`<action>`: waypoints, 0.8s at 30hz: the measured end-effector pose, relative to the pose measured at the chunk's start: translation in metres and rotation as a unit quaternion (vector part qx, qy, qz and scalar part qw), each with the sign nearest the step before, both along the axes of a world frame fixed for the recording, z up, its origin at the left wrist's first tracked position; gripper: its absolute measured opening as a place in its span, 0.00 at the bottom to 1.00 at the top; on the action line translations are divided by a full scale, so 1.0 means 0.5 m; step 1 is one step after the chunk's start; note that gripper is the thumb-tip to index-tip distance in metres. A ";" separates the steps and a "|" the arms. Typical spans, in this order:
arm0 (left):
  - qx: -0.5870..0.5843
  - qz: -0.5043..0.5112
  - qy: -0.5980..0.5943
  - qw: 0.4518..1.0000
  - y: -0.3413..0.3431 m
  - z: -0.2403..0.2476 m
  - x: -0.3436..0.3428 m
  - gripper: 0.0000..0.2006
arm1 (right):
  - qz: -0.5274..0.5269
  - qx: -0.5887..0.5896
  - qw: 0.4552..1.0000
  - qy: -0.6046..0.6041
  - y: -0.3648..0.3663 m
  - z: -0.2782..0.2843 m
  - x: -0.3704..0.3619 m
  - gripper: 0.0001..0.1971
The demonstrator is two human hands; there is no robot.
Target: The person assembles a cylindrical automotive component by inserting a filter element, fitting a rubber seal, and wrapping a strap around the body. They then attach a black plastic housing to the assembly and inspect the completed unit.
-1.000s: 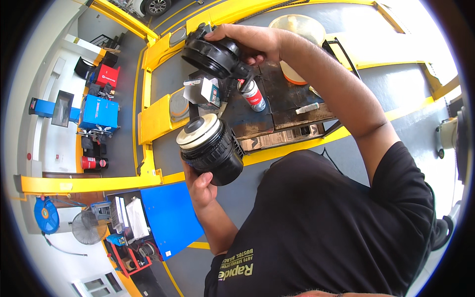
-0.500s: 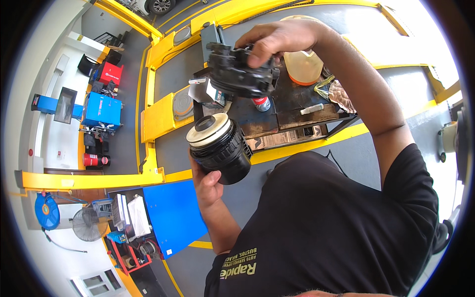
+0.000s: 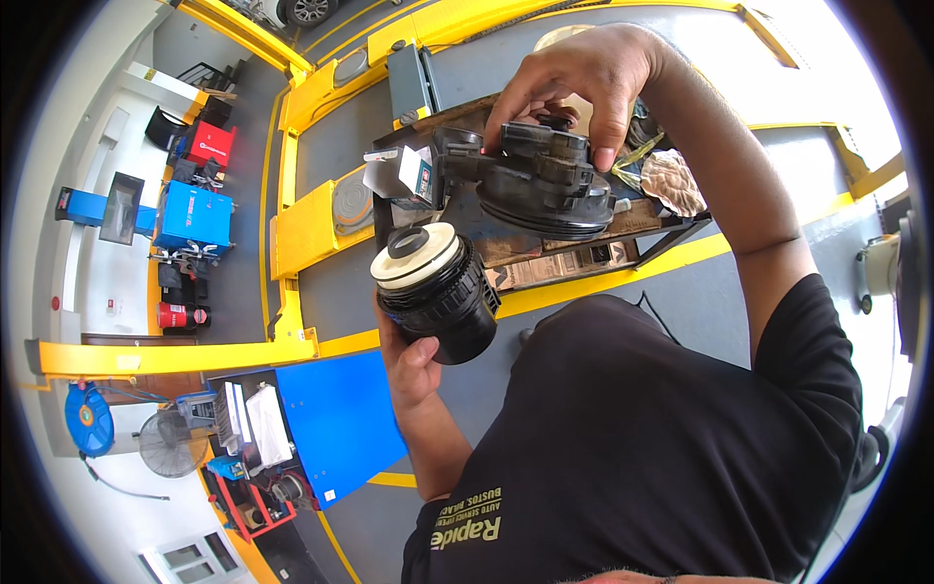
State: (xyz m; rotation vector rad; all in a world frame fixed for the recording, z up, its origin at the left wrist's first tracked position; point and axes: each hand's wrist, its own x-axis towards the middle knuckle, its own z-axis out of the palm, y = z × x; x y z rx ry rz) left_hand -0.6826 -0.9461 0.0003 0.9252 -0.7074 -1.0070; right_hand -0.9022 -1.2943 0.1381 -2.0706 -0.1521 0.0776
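Observation:
My left hand (image 3: 413, 368) grips a black cylindrical filter housing (image 3: 449, 316) from below and its near side, holding it tilted above the floor. In its top sits a filter element with a cream end cap (image 3: 425, 257) and a dark round centre. My right hand (image 3: 574, 92) holds a black plastic housing cap (image 3: 545, 185) from above, thumb and fingers on its ribbed upper part. The cap hangs above and to the right of the filter, apart from it, with its round rim facing down.
Beyond my hands stands a dark work table (image 3: 506, 251) with an open white box (image 3: 401, 175) and a crumpled rag (image 3: 673, 183) on it. Cardboard (image 3: 564, 267) lies on its lower shelf. Yellow lift beams (image 3: 326, 222) run behind; a blue panel (image 3: 339, 423) is at lower left.
My right hand has moved the housing cap to the right and slightly down, turning its rim downward. The filter housing in my left hand has hardly moved.

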 end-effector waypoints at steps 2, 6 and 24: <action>-0.005 -0.005 0.006 1.000 0.000 0.000 0.000 0.54 | 0.002 0.001 1.000 -0.009 -0.003 -0.006 0.000 0.53; 0.001 0.002 0.007 1.000 0.000 -0.002 0.000 0.54 | 0.009 0.026 0.999 -0.016 0.001 -0.004 -0.003 0.52; -0.011 0.012 0.021 1.000 0.003 -0.032 0.015 0.51 | -0.007 0.482 0.839 -0.253 0.045 -0.295 -0.066 0.66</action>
